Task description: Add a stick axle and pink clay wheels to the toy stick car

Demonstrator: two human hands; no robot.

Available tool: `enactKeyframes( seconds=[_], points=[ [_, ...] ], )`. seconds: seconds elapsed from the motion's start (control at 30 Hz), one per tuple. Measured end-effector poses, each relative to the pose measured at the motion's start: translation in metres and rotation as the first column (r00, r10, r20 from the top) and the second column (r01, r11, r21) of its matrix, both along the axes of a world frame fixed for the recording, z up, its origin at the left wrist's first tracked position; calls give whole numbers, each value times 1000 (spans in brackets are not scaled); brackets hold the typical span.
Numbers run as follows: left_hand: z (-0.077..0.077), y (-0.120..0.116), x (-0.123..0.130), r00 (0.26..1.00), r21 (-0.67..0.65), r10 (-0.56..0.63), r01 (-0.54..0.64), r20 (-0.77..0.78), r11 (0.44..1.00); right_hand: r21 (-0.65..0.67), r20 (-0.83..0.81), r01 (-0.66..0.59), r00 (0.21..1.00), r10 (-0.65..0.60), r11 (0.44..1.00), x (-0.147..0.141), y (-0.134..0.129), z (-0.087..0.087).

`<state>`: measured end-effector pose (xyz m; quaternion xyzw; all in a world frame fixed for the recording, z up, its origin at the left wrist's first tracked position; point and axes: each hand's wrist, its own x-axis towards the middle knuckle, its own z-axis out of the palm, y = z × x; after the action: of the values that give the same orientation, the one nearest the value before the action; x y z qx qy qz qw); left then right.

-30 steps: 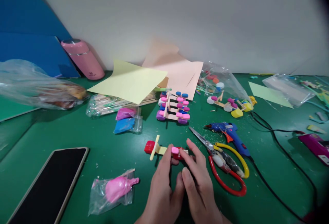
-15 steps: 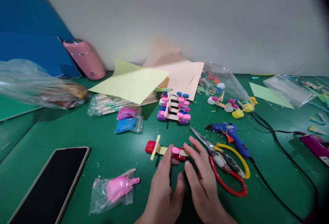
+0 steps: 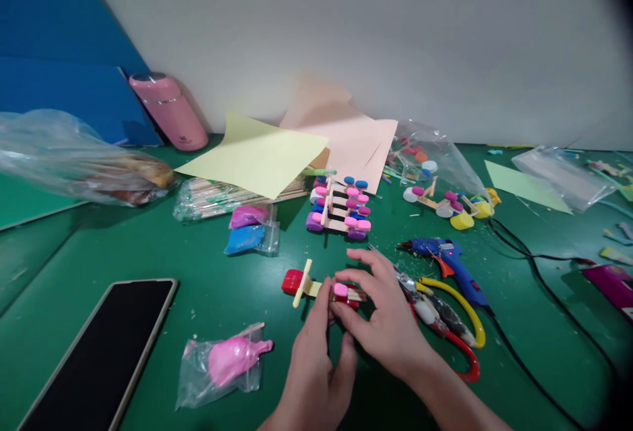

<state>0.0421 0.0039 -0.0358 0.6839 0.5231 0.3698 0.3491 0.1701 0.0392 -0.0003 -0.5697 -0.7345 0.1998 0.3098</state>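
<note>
A small craft-stick toy vehicle (image 3: 312,288) lies low over the green table, with a red block at its left end, a pale crossbar, and a pink clay piece (image 3: 340,290) over its red right part. My left hand (image 3: 316,358) has its fingertips closed on the toy's near side, the thumb held apart below. From the right, my right hand (image 3: 383,306) curves over the toy's right end, thumb and fingers around the pink piece. Just beyond the toy stands a cluster of similar stick vehicles (image 3: 339,210) with pink, purple and blue clay parts.
Scissors (image 3: 472,299) and a blue glue gun (image 3: 445,256) with a black cord lie right. A phone (image 3: 93,358) and a bag of pink clay (image 3: 230,362) are left. Behind are paper sheets (image 3: 257,151), bagged sticks (image 3: 212,200), a pink flask (image 3: 171,111) and more toys (image 3: 445,203).
My right hand has moved left and closed in over the toy's right end, now partly covering the scissors. My left hand stays on the toy. The view has shifted slightly.
</note>
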Motion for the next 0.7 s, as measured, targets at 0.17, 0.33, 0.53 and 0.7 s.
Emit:
enactKeyframes(
  seconds=[0.17,0.33,0.53,0.7],
  points=[
    [-2,-1,0,999,2,-38,38,10,999,7,-8,8,1000,-8,1000,-1,0,-3],
    [-3,-1,0,999,-12,-25,25,24,1000,38,-19,29,999,-29,999,-1,0,-6],
    [-1,-1,0,998,-5,-35,35,43,999,54,-39,43,998,-41,998,-2,2,-7],
    [0,-1,0,998,-8,-13,14,53,1000,48,-46,44,998,-41,998,-3,1,-5]
  ],
)
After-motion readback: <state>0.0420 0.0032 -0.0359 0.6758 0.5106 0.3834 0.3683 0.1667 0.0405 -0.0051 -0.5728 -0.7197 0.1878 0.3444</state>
